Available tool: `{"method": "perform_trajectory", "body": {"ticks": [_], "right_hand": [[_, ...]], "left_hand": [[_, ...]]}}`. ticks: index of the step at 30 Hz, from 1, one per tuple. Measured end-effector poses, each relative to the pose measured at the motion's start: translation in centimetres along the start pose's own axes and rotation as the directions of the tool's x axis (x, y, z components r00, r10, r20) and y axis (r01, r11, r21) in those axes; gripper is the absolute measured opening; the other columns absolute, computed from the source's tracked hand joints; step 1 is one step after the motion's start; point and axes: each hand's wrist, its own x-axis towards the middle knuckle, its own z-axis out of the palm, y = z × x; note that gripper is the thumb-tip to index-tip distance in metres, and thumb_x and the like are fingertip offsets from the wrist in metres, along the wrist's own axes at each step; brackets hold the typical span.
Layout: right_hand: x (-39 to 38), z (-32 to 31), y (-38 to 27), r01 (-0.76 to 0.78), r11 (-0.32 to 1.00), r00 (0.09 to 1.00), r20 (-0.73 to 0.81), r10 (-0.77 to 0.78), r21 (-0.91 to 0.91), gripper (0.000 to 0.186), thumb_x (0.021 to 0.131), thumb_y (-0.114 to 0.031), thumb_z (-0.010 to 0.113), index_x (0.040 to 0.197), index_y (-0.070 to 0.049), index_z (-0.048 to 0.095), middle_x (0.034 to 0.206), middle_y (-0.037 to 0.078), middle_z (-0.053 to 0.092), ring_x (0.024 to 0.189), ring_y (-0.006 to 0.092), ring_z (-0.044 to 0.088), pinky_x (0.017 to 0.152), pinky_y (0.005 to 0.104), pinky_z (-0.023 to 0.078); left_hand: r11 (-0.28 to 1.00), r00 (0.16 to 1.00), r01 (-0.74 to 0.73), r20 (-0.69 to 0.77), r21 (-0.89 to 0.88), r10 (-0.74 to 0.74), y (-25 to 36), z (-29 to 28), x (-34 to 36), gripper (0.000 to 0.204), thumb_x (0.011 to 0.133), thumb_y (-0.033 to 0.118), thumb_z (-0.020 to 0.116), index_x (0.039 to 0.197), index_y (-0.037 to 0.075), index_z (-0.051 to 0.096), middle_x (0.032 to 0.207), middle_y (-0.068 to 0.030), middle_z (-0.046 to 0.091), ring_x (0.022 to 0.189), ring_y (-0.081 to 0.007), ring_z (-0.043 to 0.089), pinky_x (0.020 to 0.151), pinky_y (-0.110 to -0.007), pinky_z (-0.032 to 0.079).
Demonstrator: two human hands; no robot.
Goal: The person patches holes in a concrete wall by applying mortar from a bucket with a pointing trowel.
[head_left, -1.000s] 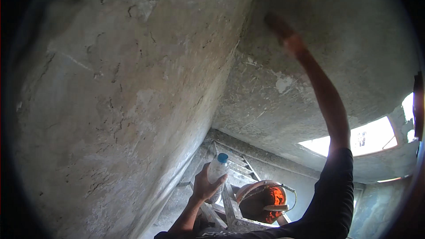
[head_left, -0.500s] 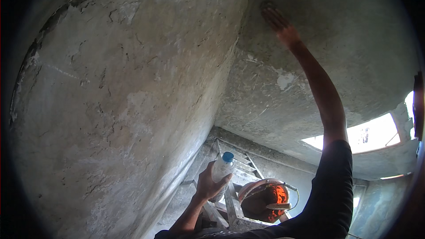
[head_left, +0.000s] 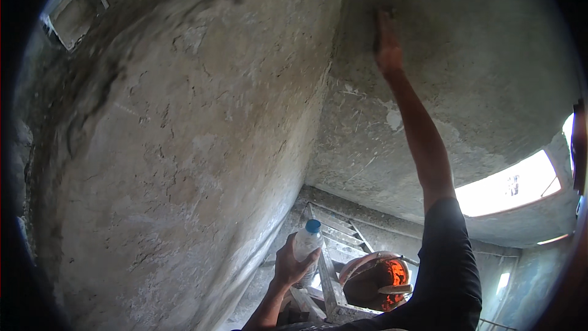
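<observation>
My left hand (head_left: 286,265) is wrapped round a clear plastic bottle (head_left: 305,246) with a blue cap, held upright low in the view. My right arm reaches far up, and my right hand (head_left: 388,52) is against the grey plastered wall (head_left: 478,67), close to the corner. A small dark thing shows at its fingertips; blur and dim light hide what it is. Below, beside the bottle, stands a bucket (head_left: 397,273) with an orange-lit inside. A tool with a pale handle (head_left: 394,290) lies across its rim.
A rough, cracked wall (head_left: 184,147) fills the left side and meets the other wall in a corner. Under me is a ladder (head_left: 331,279) with pale rails. A bright window opening (head_left: 511,187) lies at the right. Another opening (head_left: 76,12) shows at the upper left.
My right hand has shifted slightly down the wall and its arm stands more upright. The view has swung, bringing the upper left opening in. My left hand keeps the bottle.
</observation>
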Motion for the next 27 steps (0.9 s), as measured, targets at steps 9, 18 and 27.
{"method": "perform_trajectory", "body": {"ticks": [9, 18, 27], "right_hand": [[-4.4, 1.8, -0.8, 0.287, 0.953, 0.935, 0.19, -0.301, 0.098, 0.061, 0.079, -0.001, 0.056, 0.137, -0.008, 0.04, 0.136, 0.018, 0.046, 0.119, 0.0331, 0.051, 0.091, 0.04, 0.05], [2.2, -4.5, 4.8, 0.079, 0.992, 0.995, -0.06, -0.085, -0.099, 0.057, 0.084, -0.003, 0.048, 0.14, -0.008, 0.036, 0.136, 0.02, 0.046, 0.116, 0.0375, 0.052, 0.092, 0.0419, 0.049], [-21.5, -14.4, -3.5, -0.61, 0.788, 0.417, 0.878, 0.233, 0.081, 0.055, 0.081, 0.003, 0.049, 0.134, 0.003, 0.036, 0.123, 0.025, 0.054, 0.105, 0.0349, 0.06, 0.086, 0.0411, 0.051]], "left_hand": [[0.999, 1.0, -0.02, 0.001, -0.042, 0.021, 0.6, 1.0, 0.5, 0.058, 0.076, 0.038, 0.074, 0.115, 0.001, 0.052, 0.097, -0.0177, 0.067, 0.09, -0.0286, 0.067, 0.079, -0.039, 0.053], [0.998, 0.998, -0.057, 0.021, -0.02, 0.057, 1.0, 1.2, 0.4, 0.057, 0.076, 0.038, 0.074, 0.114, 0.001, 0.052, 0.098, -0.0176, 0.067, 0.09, -0.0284, 0.067, 0.079, -0.038, 0.053], [0.995, 0.999, -0.036, 0.011, -0.088, 0.037, 1.6, 1.6, 0.4, 0.053, 0.075, 0.035, 0.075, 0.11, 0.001, 0.055, 0.094, -0.0167, 0.067, 0.087, -0.0285, 0.067, 0.077, -0.038, 0.052]]}}
